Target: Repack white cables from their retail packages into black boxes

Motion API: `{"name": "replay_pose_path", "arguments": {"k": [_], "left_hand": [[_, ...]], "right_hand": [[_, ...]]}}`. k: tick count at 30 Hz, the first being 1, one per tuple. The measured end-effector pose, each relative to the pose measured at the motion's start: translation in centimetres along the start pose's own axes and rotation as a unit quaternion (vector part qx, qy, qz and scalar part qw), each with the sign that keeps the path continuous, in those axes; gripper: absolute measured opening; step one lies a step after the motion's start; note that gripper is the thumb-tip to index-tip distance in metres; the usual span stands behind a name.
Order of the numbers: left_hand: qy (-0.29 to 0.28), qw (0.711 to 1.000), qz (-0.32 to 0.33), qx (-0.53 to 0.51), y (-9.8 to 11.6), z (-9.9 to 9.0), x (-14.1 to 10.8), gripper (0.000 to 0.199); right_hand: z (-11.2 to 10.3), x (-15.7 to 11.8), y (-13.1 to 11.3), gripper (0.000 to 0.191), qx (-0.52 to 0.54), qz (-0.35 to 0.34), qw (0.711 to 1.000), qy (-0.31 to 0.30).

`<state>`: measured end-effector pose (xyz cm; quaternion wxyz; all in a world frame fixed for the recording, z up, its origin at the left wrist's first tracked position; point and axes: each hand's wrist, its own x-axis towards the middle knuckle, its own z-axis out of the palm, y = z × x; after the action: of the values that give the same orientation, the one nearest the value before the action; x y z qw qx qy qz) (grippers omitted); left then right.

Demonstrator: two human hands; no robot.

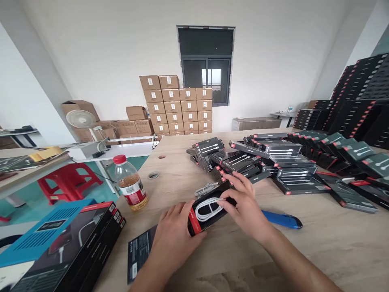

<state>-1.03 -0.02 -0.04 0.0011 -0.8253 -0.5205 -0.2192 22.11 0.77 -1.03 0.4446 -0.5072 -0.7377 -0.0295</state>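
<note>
My left hand [173,237] is wrapped around the near end of a small black and red open box [195,222]. In the box lies a coiled white charging cable [199,213]. My right hand [243,205] reaches over the far end of the box, with thumb and forefinger pinched on the cable end. Just behind the box is another coiled light cable [205,190] on the table. Partly covered by my left hand and wrist, a dark printed card or flat package [139,251] rests on the wood. Beside my right wrist is a blue utility knife [282,219].
Black cable packages [240,161] lie heaped behind my hands, with more rows on the right [361,152]. A drink bottle [133,190] and a tape roll [153,175] stand left. Stacked black boxes [100,239] fill the near left. The wooden table [231,263] spans below.
</note>
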Motion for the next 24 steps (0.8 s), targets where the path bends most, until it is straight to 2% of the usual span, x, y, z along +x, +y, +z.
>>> {"name": "replay_pose_path", "arguments": {"k": [2, 5, 7, 9, 13, 16, 18, 20, 22, 24], "left_hand": [[-0.053, 0.998, -0.016, -0.005, -0.1, -0.4, -0.3, 0.059], [-0.12, 0.993, -0.017, -0.016, -0.2, -0.9, -0.8, 0.061], [-0.143, 0.989, 0.002, -0.038, -0.1, -1.2, -1.0, 0.062], [-0.146, 0.987, 0.016, -0.064, 0.0, -1.4, -1.1, 0.062], [-0.081, 0.992, 0.008, -0.096, -0.2, -1.6, -0.7, 0.067], [-0.006, 0.996, 0.0, -0.085, -0.8, -1.4, -0.5, 0.069], [0.031, 0.997, 0.002, -0.074, -1.2, -1.1, -0.4, 0.07], [0.055, 0.996, 0.009, -0.067, -1.4, -0.8, -0.5, 0.072], [0.07, 0.995, 0.021, -0.062, -1.4, -0.6, -0.5, 0.076], [0.079, 0.994, 0.042, -0.063, -1.3, -0.6, -0.6, 0.081]], "right_hand": [[-0.4, 0.3, 0.4, 0.021, 0.021, -0.001, 0.998, 0.055], [-0.2, 0.8, 1.1, 0.031, 0.017, 0.035, 0.991, 0.131], [0.3, 1.0, 1.4, 0.031, -0.005, 0.064, 0.986, 0.153], [0.8, 1.1, 1.5, 0.032, -0.002, 0.077, 0.986, 0.15], [0.3, 1.2, 1.4, 0.035, 0.099, 0.116, 0.98, 0.126], [-0.5, 1.3, 1.5, 0.04, 0.211, 0.201, 0.951, 0.099], [-0.7, 1.3, 1.4, 0.042, 0.27, 0.228, 0.932, 0.078], [-0.3, 1.0, 0.7, 0.039, 0.299, 0.205, 0.93, 0.062], [0.4, 0.4, -0.7, 0.033, 0.305, 0.149, 0.94, 0.033], [1.3, -0.4, -2.4, 0.026, 0.297, 0.078, 0.951, -0.023]]}}
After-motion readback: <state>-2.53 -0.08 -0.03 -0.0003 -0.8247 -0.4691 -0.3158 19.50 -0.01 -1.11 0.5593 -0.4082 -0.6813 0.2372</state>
